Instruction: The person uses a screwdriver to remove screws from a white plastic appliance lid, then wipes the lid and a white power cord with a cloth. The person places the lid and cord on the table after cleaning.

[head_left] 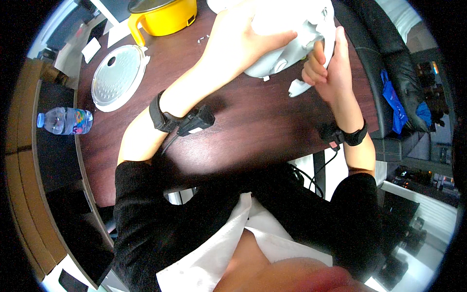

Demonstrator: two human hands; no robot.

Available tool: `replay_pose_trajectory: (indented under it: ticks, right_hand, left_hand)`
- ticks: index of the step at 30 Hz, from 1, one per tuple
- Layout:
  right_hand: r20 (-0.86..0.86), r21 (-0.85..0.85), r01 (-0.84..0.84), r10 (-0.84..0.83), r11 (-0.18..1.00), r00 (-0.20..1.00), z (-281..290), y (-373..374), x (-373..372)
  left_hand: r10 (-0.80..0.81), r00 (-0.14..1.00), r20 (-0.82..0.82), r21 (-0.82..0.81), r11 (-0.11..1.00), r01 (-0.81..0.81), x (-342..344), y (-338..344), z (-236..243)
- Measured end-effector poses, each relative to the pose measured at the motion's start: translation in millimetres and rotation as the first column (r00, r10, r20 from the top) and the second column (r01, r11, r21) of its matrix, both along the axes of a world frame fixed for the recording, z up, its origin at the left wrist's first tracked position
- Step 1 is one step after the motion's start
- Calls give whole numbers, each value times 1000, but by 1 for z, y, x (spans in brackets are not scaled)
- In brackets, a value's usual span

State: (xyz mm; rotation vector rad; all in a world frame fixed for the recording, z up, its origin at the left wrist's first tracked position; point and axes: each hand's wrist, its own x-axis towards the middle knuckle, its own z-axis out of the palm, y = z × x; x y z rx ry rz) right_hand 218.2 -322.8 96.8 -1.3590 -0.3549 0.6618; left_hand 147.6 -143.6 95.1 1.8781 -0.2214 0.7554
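Observation:
A white plastic appliance body [277,53] with a rounded side and a small round knob lies at the far edge of the dark table, partly washed out by glare. My left hand [236,36] holds it from the left, thumb stretched along its top; its other fingers are lost in the brightness. My right hand [333,70] has its fingers curled around a white curved plastic strip [298,88] at the appliance's right side, thumb pointing up. Whether that strip is still joined to the body I cannot tell.
A yellow pot [168,19] with a handle stands at the back left. Nearer lies a pale round perforated lid [118,77]. A water bottle [65,120] lies beyond the table's left edge. Small white bits [203,38] are scattered near the pot. A black sofa [384,63] flanks the right side.

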Motion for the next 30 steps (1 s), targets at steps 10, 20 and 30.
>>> replay_pose_trajectory:
  ticks: [10,20,30]
  right_hand:
    - [-29,250,124,-121,960,992,0,-33,6]
    - [-87,713,186,-177,676,980,2,-115,106]
    - [-242,700,403,-336,590,910,-28,-141,138]
  left_hand:
    - [91,996,-1,42,995,-91,21,4,-25]
    - [11,979,203,-128,992,16,88,-41,26]
    - [-375,924,-68,-752,628,200,255,-104,1]
